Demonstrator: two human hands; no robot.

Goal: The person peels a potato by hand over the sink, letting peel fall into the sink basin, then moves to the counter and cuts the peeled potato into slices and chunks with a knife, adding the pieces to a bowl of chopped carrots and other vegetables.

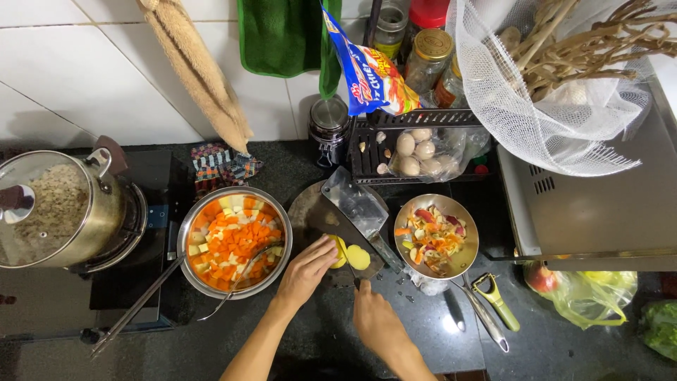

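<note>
While the left hand [307,271] pins a yellow potato [350,254] steady on the cutting board [310,212], the right hand [377,321] grips a knife [356,219] slicing it.

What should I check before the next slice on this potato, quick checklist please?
1. Left hand steadies the yellow potato: ok.
2. Right hand grips the cleaver: ok.
3. Left fingertips away from the blade edge: cannot tell.
4. Cut slice lies flat on the round cutting board: ok.
5. Room in the bowl of diced vegetables: not ok, nearly full.
6. Peeler out of the way: ok.
</note>
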